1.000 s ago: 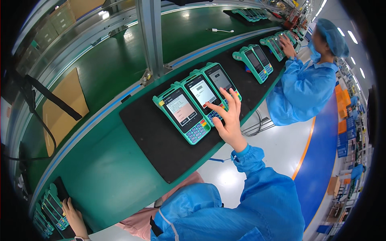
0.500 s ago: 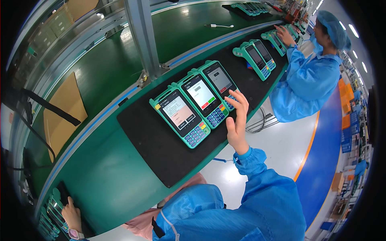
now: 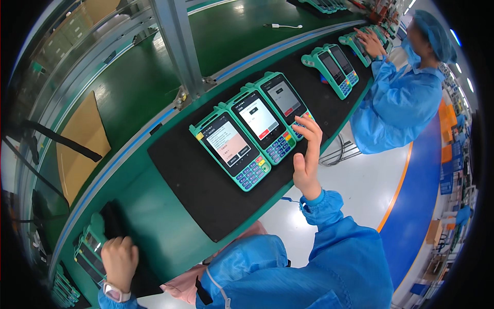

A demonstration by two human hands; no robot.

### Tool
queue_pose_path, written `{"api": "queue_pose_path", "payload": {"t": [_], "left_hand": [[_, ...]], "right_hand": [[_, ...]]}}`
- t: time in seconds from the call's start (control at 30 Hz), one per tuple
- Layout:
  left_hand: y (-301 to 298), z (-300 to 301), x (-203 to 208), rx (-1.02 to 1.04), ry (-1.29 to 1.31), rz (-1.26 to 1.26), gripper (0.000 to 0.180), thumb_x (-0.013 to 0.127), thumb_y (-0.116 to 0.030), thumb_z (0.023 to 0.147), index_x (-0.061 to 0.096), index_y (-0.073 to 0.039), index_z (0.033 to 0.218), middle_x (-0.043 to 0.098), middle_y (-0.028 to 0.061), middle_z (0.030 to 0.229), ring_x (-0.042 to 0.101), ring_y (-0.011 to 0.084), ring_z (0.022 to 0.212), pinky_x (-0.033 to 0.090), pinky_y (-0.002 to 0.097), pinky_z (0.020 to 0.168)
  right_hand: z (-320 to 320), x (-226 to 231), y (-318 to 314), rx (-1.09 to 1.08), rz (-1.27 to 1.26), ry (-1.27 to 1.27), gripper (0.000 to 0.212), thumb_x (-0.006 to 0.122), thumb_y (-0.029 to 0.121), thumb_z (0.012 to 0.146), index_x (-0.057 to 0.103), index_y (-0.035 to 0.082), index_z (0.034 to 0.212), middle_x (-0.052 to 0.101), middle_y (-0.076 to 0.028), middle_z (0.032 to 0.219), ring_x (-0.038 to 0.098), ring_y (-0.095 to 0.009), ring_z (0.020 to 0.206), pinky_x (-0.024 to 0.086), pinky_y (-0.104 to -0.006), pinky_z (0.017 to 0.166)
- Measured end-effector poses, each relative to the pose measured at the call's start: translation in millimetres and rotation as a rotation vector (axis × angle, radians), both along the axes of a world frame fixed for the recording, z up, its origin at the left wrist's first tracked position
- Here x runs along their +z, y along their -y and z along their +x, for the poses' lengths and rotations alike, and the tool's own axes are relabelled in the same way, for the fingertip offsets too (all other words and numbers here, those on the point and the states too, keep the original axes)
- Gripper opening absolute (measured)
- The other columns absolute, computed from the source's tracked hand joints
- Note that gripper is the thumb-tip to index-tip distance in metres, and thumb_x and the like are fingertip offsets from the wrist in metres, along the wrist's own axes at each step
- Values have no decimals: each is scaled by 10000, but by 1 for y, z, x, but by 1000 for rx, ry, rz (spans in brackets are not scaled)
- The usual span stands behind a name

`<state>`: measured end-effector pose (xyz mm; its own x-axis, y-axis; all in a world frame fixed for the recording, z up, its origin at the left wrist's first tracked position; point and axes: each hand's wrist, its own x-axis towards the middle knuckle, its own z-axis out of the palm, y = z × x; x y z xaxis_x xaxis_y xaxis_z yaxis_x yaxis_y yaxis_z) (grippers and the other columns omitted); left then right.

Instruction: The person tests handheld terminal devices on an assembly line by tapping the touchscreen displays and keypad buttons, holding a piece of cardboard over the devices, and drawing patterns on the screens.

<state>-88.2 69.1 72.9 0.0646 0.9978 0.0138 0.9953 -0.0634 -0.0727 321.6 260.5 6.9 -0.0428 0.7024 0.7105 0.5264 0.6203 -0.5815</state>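
Three green handheld payment terminals stand side by side on a black mat (image 3: 206,206). The left terminal (image 3: 249,177) has a text screen with a pinkish patch. The middle terminal (image 3: 280,149) shows a white screen with a red button, and the right terminal (image 3: 267,77) a greyer one. My right hand (image 3: 309,159) is open, fingers loosely bent over the lower keypad of the right terminal; whether they touch it I cannot tell. At lower left my left hand (image 3: 119,262) is closed on another black mat (image 3: 146,275), its fingertips hidden, beside more green terminals (image 3: 91,247).
A co-worker in blue (image 3: 396,113) reaches over terminals farther along the bench, beyond another pair of terminals (image 3: 334,72). A metal post (image 3: 180,51) rises behind the mat. Beyond the rail lie a brown cardboard sheet (image 3: 85,149) and a white cable (image 3: 285,26).
My left hand has moved right and curled closed, and the lower-left mat and terminals have shifted right with it. The middle terminal's screen has lost its green button. My right hand has barely moved.
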Motion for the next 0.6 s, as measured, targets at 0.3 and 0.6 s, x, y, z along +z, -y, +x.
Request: {"api": "queue_pose_path", "payload": {"t": [0.3, 0.6], "left_hand": [[-54, 66, 0, -136, 56, 49, 105, 632, -73, 756, 549, -11, 738, 570, 127, 746, 566, 294, 707, 456, 395, 647], [73, -59, 37, 391, 475, 524, 88, 524, -13, 910, 587, 18, 963, 548, 62, 829, 492, 140, 743, 402, 271, 689]], "right_hand": [[1, -4, -2, -24, -2, -31, 422, 498, 297, 870, 581, 36, 1191, 467, -159, 1345, 322, -361, 1339, 229, -482, 1105], [-11, 10, 0, -36, -20, 340, 391, 566, 358, 844, 681, 162, 1161, 423, -158, 1415, 263, -397, 1365, 195, -557, 1087]]}}
